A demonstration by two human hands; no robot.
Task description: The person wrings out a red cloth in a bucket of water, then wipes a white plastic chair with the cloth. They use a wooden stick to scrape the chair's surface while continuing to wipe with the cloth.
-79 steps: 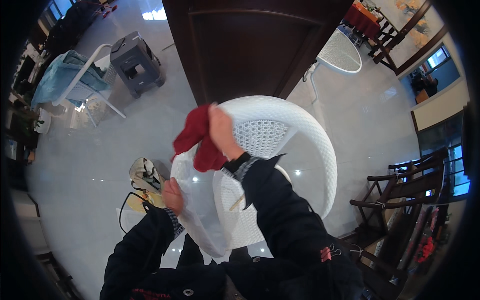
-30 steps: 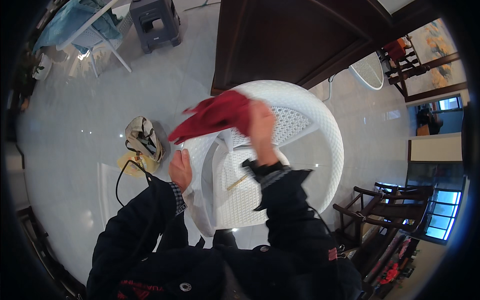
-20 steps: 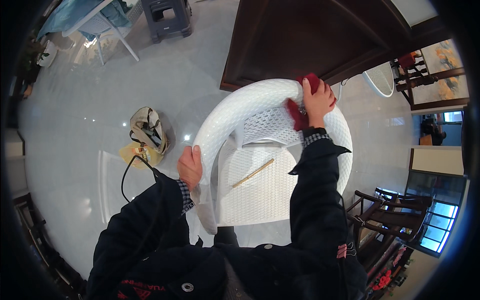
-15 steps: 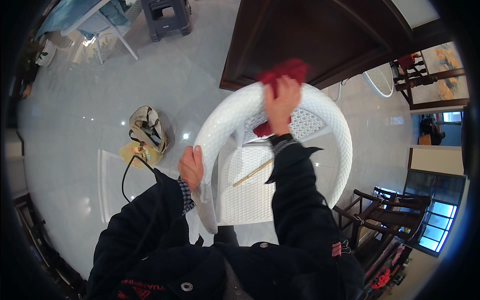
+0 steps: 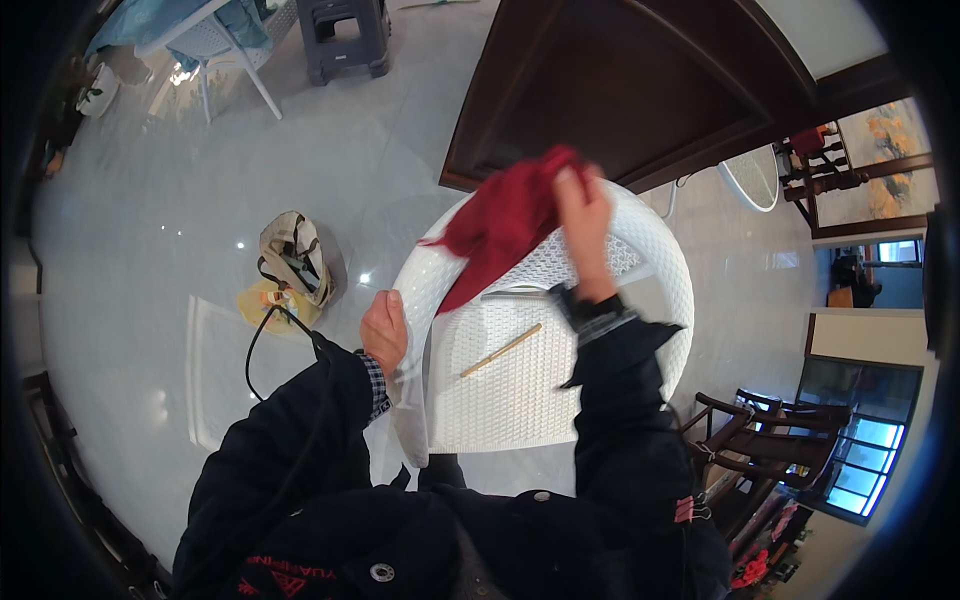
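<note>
A white woven-pattern plastic armchair (image 5: 664, 237) stands before me, its curved rim arching from left to right. My left hand (image 5: 383, 330) is closed on the left armrest, its thumb on top. Over the far rim, my right hand (image 5: 588, 225) grips one end of a dark red cloth (image 5: 505, 222). The cloth spreads leftward, draped across the backrest and hanging down its inner side. On the white seat (image 5: 500, 410) lies a thin wooden stick (image 5: 501, 350), placed at a slant.
A beige tool bag (image 5: 294, 255) and a yellow bag (image 5: 268, 302) sit on the tiled floor to the left. Right behind the chair rises a dark wooden panel (image 5: 620, 90). A grey plastic stool (image 5: 345, 40) is at the far side, a dark wooden chair (image 5: 770, 440) at right.
My right hand has moved slightly right and lower, while the red cloth has swung out to the left across the rim. My left hand stays on the armrest.
</note>
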